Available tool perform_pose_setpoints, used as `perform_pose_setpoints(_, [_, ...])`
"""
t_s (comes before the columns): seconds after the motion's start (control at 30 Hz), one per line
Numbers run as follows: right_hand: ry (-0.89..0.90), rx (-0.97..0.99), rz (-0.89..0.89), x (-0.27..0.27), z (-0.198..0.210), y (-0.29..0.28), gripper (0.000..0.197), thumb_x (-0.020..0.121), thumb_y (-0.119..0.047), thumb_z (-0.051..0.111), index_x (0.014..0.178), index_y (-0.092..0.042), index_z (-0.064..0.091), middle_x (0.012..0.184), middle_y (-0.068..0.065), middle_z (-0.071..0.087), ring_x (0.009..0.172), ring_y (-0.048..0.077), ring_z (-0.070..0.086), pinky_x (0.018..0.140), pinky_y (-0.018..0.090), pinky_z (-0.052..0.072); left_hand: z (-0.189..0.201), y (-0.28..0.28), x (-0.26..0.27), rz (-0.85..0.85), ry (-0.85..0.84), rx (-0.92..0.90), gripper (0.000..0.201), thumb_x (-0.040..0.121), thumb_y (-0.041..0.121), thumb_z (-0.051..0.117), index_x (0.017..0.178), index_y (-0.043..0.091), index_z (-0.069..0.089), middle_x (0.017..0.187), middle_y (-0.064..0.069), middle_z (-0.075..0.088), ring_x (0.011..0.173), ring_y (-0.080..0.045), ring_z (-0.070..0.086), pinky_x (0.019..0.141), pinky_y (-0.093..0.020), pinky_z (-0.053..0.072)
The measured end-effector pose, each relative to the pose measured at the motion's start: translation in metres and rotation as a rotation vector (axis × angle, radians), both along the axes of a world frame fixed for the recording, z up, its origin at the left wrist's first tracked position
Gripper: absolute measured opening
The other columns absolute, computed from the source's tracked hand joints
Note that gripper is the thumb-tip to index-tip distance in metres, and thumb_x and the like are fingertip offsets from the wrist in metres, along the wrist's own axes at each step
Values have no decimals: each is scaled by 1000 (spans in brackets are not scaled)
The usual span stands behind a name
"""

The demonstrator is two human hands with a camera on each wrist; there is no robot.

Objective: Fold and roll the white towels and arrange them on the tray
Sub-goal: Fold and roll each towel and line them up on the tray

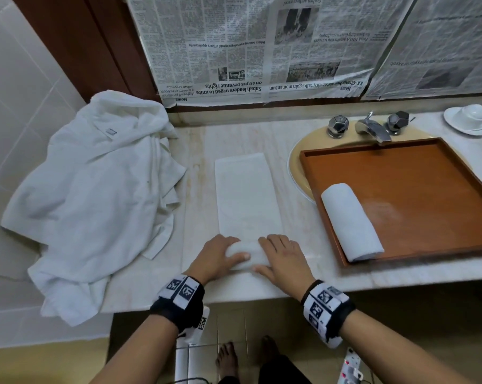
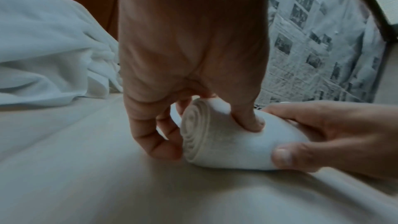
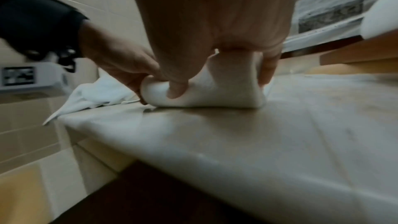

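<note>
Rolling towel [image 1: 246, 200] between both grips

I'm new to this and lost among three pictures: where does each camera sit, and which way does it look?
Head: on the head, looking down at the countertop, tray; both forearms, feet show.
Left wrist: along the left hand at the half-rolled towel.
Right wrist: along the right hand; the left hand shows too.
Shared: all views show that towel, gripped by both hands.

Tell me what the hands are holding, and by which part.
Both hands grip the rolled near end of the folded towel on the counter: left hand at its left end, right hand at its right.
</note>
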State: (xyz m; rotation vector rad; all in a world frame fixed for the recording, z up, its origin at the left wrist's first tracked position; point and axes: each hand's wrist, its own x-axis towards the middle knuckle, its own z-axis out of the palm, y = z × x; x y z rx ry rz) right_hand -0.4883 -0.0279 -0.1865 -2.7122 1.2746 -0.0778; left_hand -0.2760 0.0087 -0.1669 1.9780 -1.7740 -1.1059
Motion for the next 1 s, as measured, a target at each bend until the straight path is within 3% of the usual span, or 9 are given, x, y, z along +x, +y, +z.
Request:
perform_pose_setpoints(0.13, [-77, 399, -21, 0, 11, -33, 69, 87, -73, 43, 125, -18, 58, 122, 2, 58, 113, 24, 50, 94, 42, 40, -9, 13, -3, 14, -134, -63, 70, 82, 66, 65, 143, 39, 44, 142, 6, 34, 126, -22, 36, 99, -41, 43])
perform_pose_setpoints(0.27, [-258, 640, -64, 2, 16, -52, 50, 93, -58, 54, 89, -10, 65, 88, 4, 66, 85, 21, 60, 82, 41, 45, -16, 18, 0, 5, -141, -79, 82, 75, 70, 68, 146, 41, 37, 145, 12, 38, 127, -21, 40, 98, -44, 46])
perform_pose_setpoints(0.37, [-242, 539, -112, 2, 13, -44, 45, 96, -59, 47, 98, -17, 64, 97, 0, 68, 92, 20, 60, 88, 44, 44, -17, 17, 1, 21, -103, -82, 85, 65, 80, 63, 139, 42, 45, 136, 10, 46, 121, -19, 47, 99, -43, 45])
perform_pose_setpoints(0.43, [-94, 206, -89, 0, 10, -32, 41, 101, -50, 41, 116, -19, 61, 111, 1, 66, 103, 24, 59, 90, 44, 41, -13, 11, 3, 31, -45, -51, 87, 61, 79, 65, 136, 36, 51, 129, 8, 49, 117, -16, 51, 102, -39, 44])
perform_pose_setpoints(0.53, [-16, -89, -64, 3, 4, -6, 48, 96, -52, 37, 115, -15, 62, 105, 3, 65, 95, 27, 60, 84, 44, 44, -7, 0, 5, 16, -11, 31, 81, 65, 69, 77, 133, 30, 58, 120, 7, 49, 115, -15, 52, 103, -33, 41])
perform_pose_setpoints(0.63, [-49, -37, -90, 5, -4, -6, 58, 94, -59, 30, 114, -16, 64, 100, 4, 66, 90, 28, 61, 75, 43, 47, -2, -3, 2, 8, -51, 79, 93, 57, 79, 69, 134, 30, 55, 125, 3, 45, 122, -22, 45, 104, -36, 39])
perform_pose_setpoints(0.77, [-5, 125, -97, 14, 3, -30, 58, 99, -57, 22, 111, -18, 63, 103, 2, 66, 99, 27, 58, 79, 42, 38, -6, 12, -14, 22, -247, -112, 82, 81, 67, 65, 146, 25, 40, 147, 2, 36, 133, -24, 34, 102, -43, 42])
perform_pose_setpoints(0.93, [-151, 451, -171, 15, 14, -52, 47, 104, -48, 29, 90, -15, 60, 90, 1, 62, 97, 27, 57, 78, 39, 33, -12, 11, -12, 45, -118, -141, 72, 87, 68, 56, 145, 27, 44, 138, 1, 47, 125, -21, 42, 104, -37, 39])
perform_pose_setpoints(1.0, [-117, 404, -153, 9, 17, -47, 45, 102, -49, 30, 106, -17, 61, 105, 2, 62, 107, 28, 55, 85, 41, 35, -11, 0, -3, 29, -52, -71, 67, 85, 69, 59, 138, 28, 51, 127, 3, 52, 120, -17, 45, 100, -33, 38])
